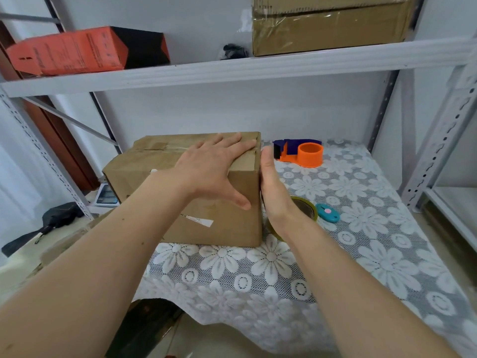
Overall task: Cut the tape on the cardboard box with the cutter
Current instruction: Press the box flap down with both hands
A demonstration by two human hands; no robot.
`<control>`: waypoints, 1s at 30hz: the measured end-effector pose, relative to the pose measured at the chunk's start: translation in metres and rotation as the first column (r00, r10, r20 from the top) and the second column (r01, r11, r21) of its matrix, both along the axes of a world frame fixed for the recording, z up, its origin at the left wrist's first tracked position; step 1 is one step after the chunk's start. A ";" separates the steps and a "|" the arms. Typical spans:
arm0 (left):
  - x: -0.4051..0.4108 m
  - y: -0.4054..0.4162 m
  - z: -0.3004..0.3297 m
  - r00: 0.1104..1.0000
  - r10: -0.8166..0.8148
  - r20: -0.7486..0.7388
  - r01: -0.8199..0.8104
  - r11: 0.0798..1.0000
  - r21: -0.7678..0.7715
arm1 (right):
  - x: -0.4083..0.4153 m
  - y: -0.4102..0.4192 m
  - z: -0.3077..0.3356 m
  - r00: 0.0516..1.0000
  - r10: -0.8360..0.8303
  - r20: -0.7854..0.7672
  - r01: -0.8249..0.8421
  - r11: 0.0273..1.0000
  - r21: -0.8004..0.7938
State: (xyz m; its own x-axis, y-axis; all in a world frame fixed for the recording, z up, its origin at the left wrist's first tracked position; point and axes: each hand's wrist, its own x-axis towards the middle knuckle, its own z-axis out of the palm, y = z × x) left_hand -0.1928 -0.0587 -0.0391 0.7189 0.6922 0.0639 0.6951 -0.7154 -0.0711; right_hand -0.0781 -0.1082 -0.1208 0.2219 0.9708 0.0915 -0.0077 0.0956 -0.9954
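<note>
So my flat left hand [211,169] and right hand [273,187] steady the cardboard box [206,228], grasping nothing; next I fetch the cutter [327,213].

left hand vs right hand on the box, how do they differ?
The left hand lies flat on top of the cardboard box, fingers spread; the right hand stands on edge against the box's right side. The left hand's back faces the camera; the right hand shows its thumb edge. Both have straight fingers, touch the box, and hold no cutter.
</note>
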 end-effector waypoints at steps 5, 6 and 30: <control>0.000 -0.002 0.002 1.000 -0.006 -0.002 0.006 1.000 -0.004 | 0.014 -0.010 0.017 0.992 0.049 -0.113 -0.047 0.999 0.021; 0.000 -0.002 0.002 1.000 -0.007 -0.004 0.007 1.000 -0.007 | 0.017 -0.011 0.024 0.983 0.055 -0.177 -0.048 0.998 0.044; -0.003 0.003 -0.001 0.999 -0.034 -0.004 0.034 0.999 -0.019 | 0.013 0.031 0.035 0.943 -0.019 -0.332 0.012 1.000 -0.024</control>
State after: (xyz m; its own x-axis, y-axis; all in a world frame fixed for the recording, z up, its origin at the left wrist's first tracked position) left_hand -0.1959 -0.0560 -0.0396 0.7420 0.6687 0.0476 0.6703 -0.7396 -0.0599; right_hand -0.0649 -0.0776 -0.0854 0.2510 0.9679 -0.0104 -0.3365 0.0772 -0.9385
